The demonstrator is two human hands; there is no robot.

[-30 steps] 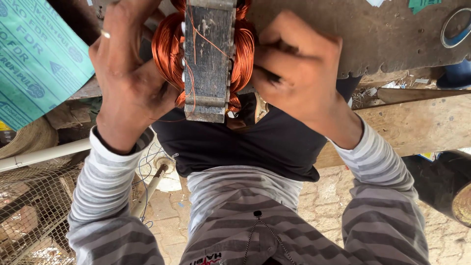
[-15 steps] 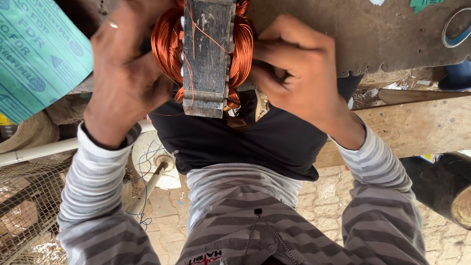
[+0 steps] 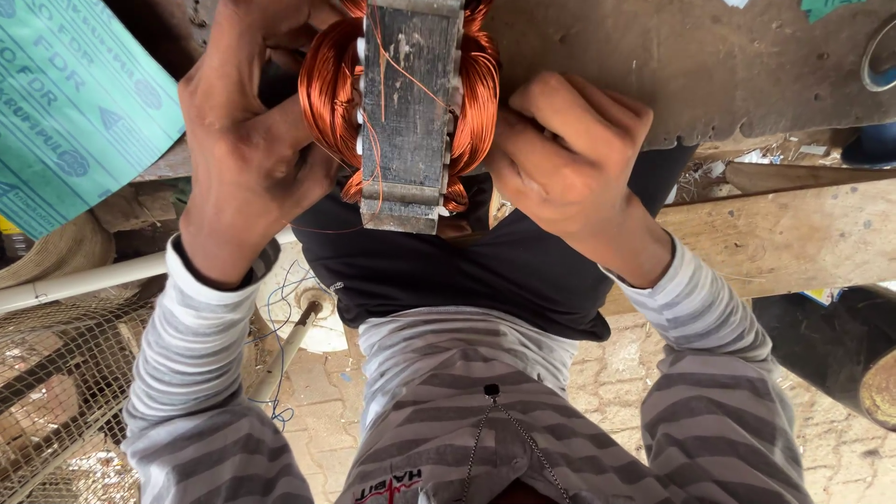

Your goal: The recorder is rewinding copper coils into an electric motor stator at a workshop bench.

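A motor stator (image 3: 408, 121) with a grey laminated iron core stands at the near edge of a worn workbench (image 3: 709, 65). Bright copper wire coils (image 3: 329, 89) bulge out on both sides of the core, and a thin loose copper strand runs across its face. My left hand (image 3: 247, 140) presses on the left coil, thumb against the winding. On the right coil, my right hand (image 3: 560, 159) is curled with its fingers tucked in against the wire. Striped grey sleeves cover both of my arms.
A green printed sheet (image 3: 75, 103) lies at the upper left. Wire mesh (image 3: 47, 401), a pale pipe (image 3: 84, 280) and a rod with blue wire (image 3: 280, 355) are at the lower left. A wooden plank (image 3: 793, 233) and a dark cylinder (image 3: 840, 355) sit right, above brick paving (image 3: 616, 392).
Both hands keep their hold on the coils. My left wrist has swung slightly left and back, and the fingers have shifted a little on the winding. The stator has barely moved.
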